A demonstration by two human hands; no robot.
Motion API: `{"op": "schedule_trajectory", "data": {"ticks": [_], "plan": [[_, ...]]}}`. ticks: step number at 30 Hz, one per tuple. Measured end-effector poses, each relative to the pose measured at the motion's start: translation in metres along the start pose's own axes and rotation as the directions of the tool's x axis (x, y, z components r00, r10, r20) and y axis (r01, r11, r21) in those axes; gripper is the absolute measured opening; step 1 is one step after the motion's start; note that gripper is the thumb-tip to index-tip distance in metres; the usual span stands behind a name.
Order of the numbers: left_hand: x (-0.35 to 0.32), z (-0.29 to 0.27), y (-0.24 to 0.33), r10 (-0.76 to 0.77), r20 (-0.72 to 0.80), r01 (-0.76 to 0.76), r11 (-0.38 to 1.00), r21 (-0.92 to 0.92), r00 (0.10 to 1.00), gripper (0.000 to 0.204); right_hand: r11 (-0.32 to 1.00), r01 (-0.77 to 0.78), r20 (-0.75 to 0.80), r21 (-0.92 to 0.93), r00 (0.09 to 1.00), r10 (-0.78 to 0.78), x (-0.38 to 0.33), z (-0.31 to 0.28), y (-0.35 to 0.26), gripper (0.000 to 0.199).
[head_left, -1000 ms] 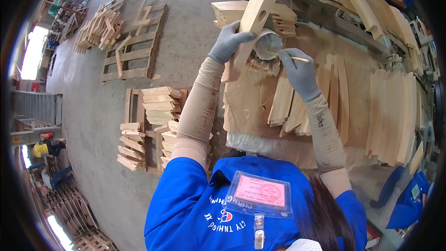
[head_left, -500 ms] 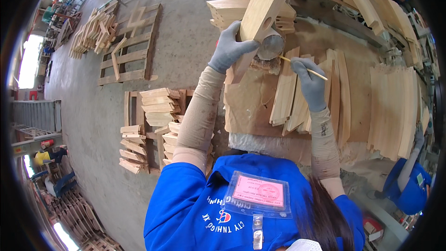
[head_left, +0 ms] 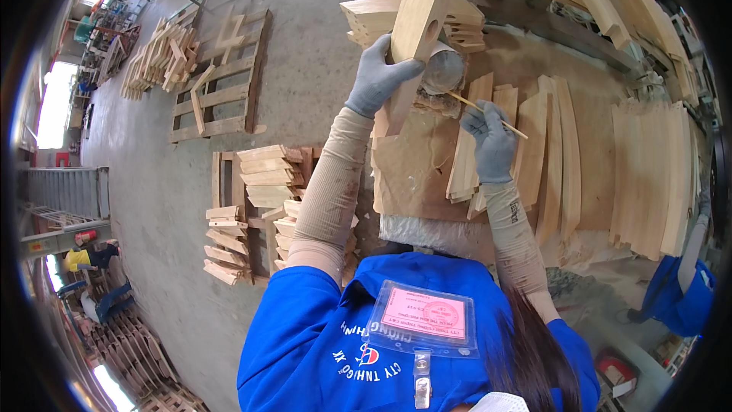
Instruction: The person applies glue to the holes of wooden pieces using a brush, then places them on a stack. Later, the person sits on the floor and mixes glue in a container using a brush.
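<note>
My left hand [head_left: 379,76], in a grey glove, is closed around an angled wooden piece [head_left: 421,19] with a round hole in its side. It holds the piece up over the left edge of the work table. Between the fingers of my right hand [head_left: 492,141], also gloved in grey, is a thin wooden stick [head_left: 466,102]. The stick's far tip is at the lower rim of a round, pale, crusted container [head_left: 444,70], just right of the wooden piece. Whether the tip is inside or in front of the container, I cannot tell.
Flat wooden slats [head_left: 562,156] lie on the cardboard-covered table [head_left: 412,175], with a wider row of boards [head_left: 648,175] farther right. Cut pieces [head_left: 374,15] are stacked behind my left hand. Pallets [head_left: 252,103] with wood stand on the floor. A co-worker's blue sleeve [head_left: 675,294] shows at right.
My right hand has moved a little left and down, bringing the stick's tip left along the container's lower edge. The wooden piece has shifted and turned slightly in my left hand.
</note>
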State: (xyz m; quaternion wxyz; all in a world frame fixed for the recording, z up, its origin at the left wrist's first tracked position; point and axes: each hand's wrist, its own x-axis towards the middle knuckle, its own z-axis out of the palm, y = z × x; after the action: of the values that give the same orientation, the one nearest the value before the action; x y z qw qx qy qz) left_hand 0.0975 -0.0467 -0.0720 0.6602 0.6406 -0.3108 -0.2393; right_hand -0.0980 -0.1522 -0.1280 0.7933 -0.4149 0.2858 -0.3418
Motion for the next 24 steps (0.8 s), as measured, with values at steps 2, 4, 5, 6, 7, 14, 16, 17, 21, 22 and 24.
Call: {"op": "schedule_trajectory", "data": {"ticks": [2,4,5,6,7,14,16,17,21,22,24], "plan": [[0.0,0.0,0.0,-0.001,-0.01,0.001,0.999,0.033,1.0,0.052,0.993,-0.062,0.011,0.103,0.998,0.061,0.002,-0.003,0.002,0.024],[0.001,0.0,0.0,0.001,-0.021,0.0,0.998,0.055,1.0,0.051,0.97,-0.162,0.002,0.182,0.986,0.165,0.004,-0.005,0.001,0.022],[0.001,0.001,0.0,-0.002,-0.023,0.003,0.998,0.057,1.0,0.05,0.953,-0.209,-0.002,0.221,0.977,0.214,0.004,-0.009,0.002,0.022],[0.002,0.002,0.0,-0.004,-0.025,0.005,0.998,0.059,1.0,0.05,0.922,-0.251,0.003,0.295,0.965,0.262,0.005,-0.012,0.003,0.021],[0.003,0.003,0.001,-0.002,-0.019,0.003,0.999,0.044,1.0,0.05,0.884,-0.29,0.013,0.366,0.952,0.307,0.007,-0.016,0.003,0.02],[-0.002,-0.008,0.007,0.007,-0.146,-0.033,0.983,-0.179,0.989,0.043,0.938,-0.142,0.072,0.315,0.989,0.126,0.002,-0.014,-0.017,0.019],[-0.008,-0.024,0.013,-0.097,-0.199,0.017,0.931,-0.366,0.975,0.037,0.964,-0.099,0.043,0.246,0.995,0.091,0.002,-0.005,-0.025,0.018],[-0.009,-0.024,0.018,-0.151,-0.205,0.018,0.843,-0.538,0.967,0.04,0.977,-0.07,0.017,0.203,0.998,0.068,0.004,-0.005,-0.029,0.018],[-0.023,-0.028,0.037,-0.286,-0.182,-0.011,0.511,-0.859,0.941,0.052,0.999,-0.014,-0.128,0.049,0.992,0.021,0.023,-0.001,-0.04,0.019],[-0.027,-0.024,0.038,-0.26,-0.201,-0.035,0.528,-0.848,0.944,0.053,0.998,-0.021,-0.15,0.053,0.988,0.028,0.028,0.0,-0.04,0.019],[-0.036,-0.018,0.041,-0.211,-0.246,-0.089,0.56,-0.824,0.946,0.056,0.995,-0.036,-0.151,0.093,0.987,0.05,0.036,-0.002,-0.042,0.018]]}}
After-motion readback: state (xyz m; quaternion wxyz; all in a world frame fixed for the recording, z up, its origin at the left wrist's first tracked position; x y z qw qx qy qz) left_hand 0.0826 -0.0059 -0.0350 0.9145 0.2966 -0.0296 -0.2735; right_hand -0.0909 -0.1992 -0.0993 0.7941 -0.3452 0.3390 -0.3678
